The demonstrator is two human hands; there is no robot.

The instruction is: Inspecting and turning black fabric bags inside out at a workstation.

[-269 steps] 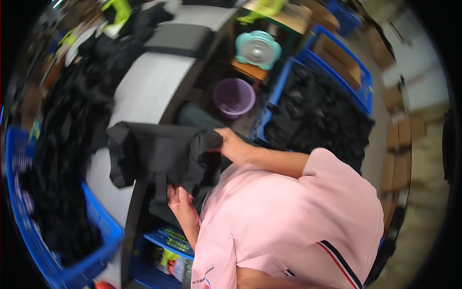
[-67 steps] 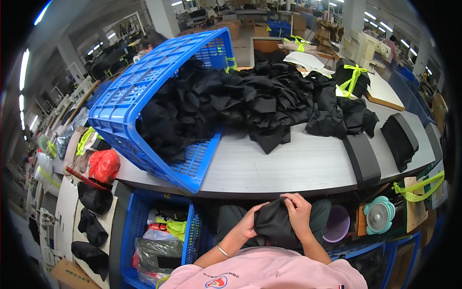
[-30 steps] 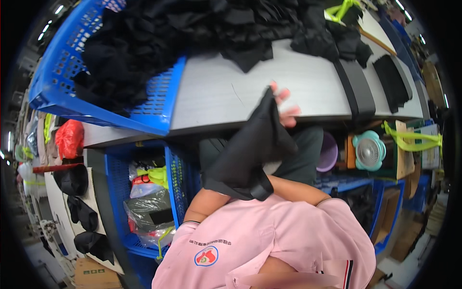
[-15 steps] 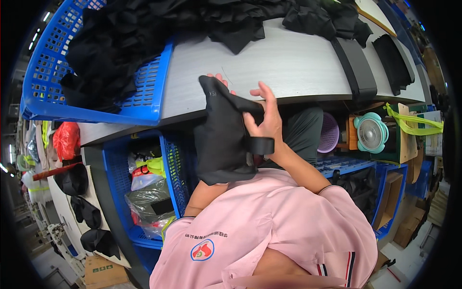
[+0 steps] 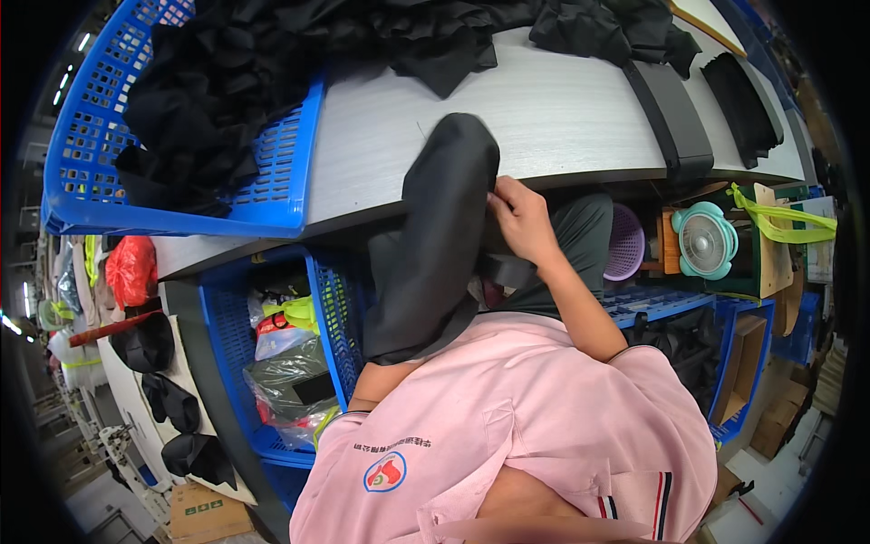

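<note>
A black fabric piece [image 5: 435, 245], shaped like a sleeve or cover with a rounded top end, stands up over my left arm [image 5: 385, 376]. My left hand is hidden inside or behind that fabric, so its fingers do not show. At the fabric's right edge, my right hand [image 5: 526, 222] has its fingers bent and pinched together on the cloth. A black strap [image 5: 507, 270] hangs below my right hand, near the wrist. The rounded end reaches over the near edge of the pale table [image 5: 562, 118].
A blue basket [image 5: 181, 219] heaped with black fabric [image 5: 208, 109] stands at far left, the heap running along the table's back. Folded black pieces [image 5: 669, 122] lie at right. Below are a blue crate [image 5: 331, 335] of bagged items, a purple basket [image 5: 625, 243] and a turquoise fan [image 5: 707, 245].
The fabric piece has turned and risen, its rounded end now upright. My left fingertips have gone out of sight behind it. My right hand, spread before, has closed on its edge.
</note>
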